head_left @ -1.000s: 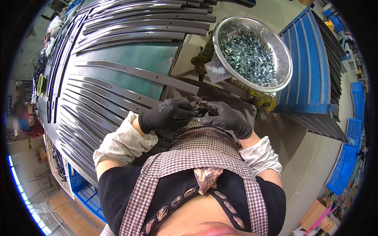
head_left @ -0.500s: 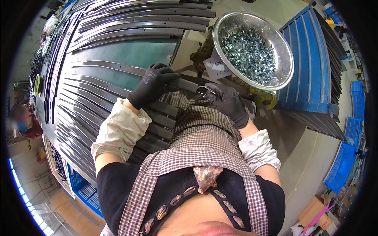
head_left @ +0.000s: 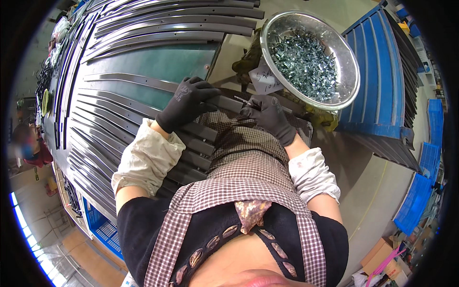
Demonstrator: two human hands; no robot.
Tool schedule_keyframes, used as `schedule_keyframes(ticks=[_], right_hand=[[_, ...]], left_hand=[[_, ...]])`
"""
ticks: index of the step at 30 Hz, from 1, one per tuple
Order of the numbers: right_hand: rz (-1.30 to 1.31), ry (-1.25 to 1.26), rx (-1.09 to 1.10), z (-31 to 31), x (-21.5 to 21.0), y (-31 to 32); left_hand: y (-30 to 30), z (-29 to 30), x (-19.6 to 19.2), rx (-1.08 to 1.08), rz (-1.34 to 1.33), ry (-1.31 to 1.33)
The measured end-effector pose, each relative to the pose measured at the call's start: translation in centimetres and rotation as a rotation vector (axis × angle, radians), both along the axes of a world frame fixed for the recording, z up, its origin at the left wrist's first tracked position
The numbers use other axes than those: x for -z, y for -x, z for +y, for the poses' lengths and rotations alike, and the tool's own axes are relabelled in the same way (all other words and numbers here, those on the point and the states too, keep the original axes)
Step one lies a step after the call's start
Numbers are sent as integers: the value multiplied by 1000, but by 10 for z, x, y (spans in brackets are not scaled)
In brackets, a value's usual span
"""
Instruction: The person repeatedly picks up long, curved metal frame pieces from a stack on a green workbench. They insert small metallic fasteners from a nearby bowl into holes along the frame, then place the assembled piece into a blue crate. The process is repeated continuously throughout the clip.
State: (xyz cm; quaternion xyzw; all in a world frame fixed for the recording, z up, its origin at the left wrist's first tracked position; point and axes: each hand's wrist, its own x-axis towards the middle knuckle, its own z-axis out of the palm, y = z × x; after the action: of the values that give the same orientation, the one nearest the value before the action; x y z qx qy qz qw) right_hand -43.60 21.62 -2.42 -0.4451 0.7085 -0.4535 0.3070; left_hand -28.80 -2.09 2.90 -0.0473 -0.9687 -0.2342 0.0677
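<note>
Strip, long and dark (head_left: 225,103), in left hand (head_left: 185,102), gloved in black: grips it with bent fingers near its end, past the edge of the green table (head_left: 141,65) and above the lap. With right hand (head_left: 270,117), also in black glove, pinches a small thin metal piece (head_left: 240,99) just by the end of this strip; cannot say its exact shape, because of the fingers covering it. On the table, to both sides, many similar dark strips (head_left: 112,115), laid in rows. Beyond the right hand, a round silver bowl (head_left: 348,76) with a heap of small shiny pieces (head_left: 306,67), and at its rim a white card (head_left: 261,79). Farther right, a big blue container (head_left: 370,71). Over a dark top (head_left: 143,225), a checked apron (head_left: 234,191). At lower left, a blue plastic basket (head_left: 105,230); at far left, well apart, another person (head_left: 34,152).
</note>
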Motion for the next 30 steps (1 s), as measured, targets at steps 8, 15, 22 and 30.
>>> schedule_keyframes(ticks=[8, 15, 22, 30], right_hand=[[306, 45, 40, 50, -5, -5], [584, 19, 2, 25, -12, -11], [624, 166, -52, 30, -20, -6], [711, -358, 293, 78, -1, 140]], left_hand=[[0, 3, 0, -27, 75, 19], [-1, -1, 0, 37, 18, 50], [-6, -6, 23, 123, 114, 171], [-41, 7, -34, 301, 36, 44]])
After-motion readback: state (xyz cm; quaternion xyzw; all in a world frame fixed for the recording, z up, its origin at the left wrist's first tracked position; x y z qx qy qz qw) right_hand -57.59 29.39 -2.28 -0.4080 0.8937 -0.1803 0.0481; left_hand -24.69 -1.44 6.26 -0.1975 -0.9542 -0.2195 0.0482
